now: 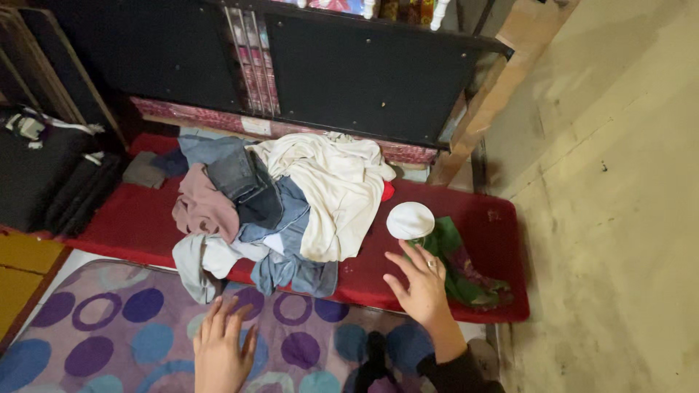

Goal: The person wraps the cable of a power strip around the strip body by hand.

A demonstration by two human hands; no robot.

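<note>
Left hand (222,349) at six o'clock, nearest, flat on the circle-patterned mat (95,335), fingers (218,313) spread, holding nothing. Right hand (422,287) at about five o'clock, fingers likewise spread and empty, tips touching the green cloth (455,255) and just short of the white round lid (410,220).

Lid at about four o'clock of the clothes heap, resting on the red mattress (131,218), face up, atop what looks like a glass jar mostly hidden beneath. Round, so no long axis in this view; flat face pointing up toward the camera. Probably light and rigid, smooth at the rim, possibly slippery; if glass below, fragile. Best taken around the rim from above.

Clothes pile (269,211) farther out, toward twelve o'clock: cream shirt, denim, a mauve piece, all soft and limp, sprawled with no clear direction. Beyond, at twelve o'clock, dark panelled furniture (364,73).
</note>
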